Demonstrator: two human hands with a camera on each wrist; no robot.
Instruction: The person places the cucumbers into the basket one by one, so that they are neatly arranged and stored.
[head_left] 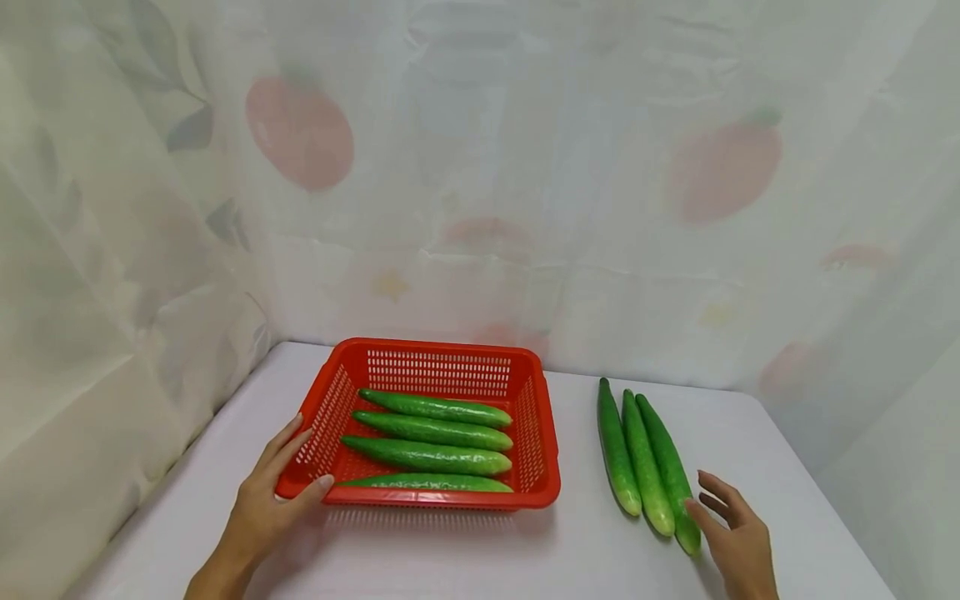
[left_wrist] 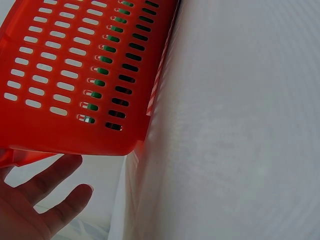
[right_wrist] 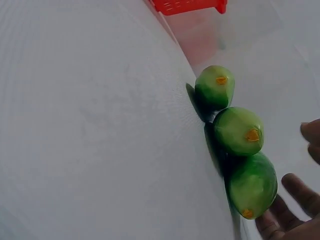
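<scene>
right hand (head_left: 738, 537) with rightmost cucumber (head_left: 672, 472) just to its left

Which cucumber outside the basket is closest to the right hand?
The rightmost cucumber: the right hand is beside it, while the middle one and left one lie farther away.

Red basket (head_left: 420, 498) by left hand (head_left: 262, 508), green cucumbers (head_left: 646, 467) by right hand (head_left: 741, 537)
Beyond both: whitish curtain (head_left: 562, 167), red fruit print (head_left: 300, 133).
</scene>
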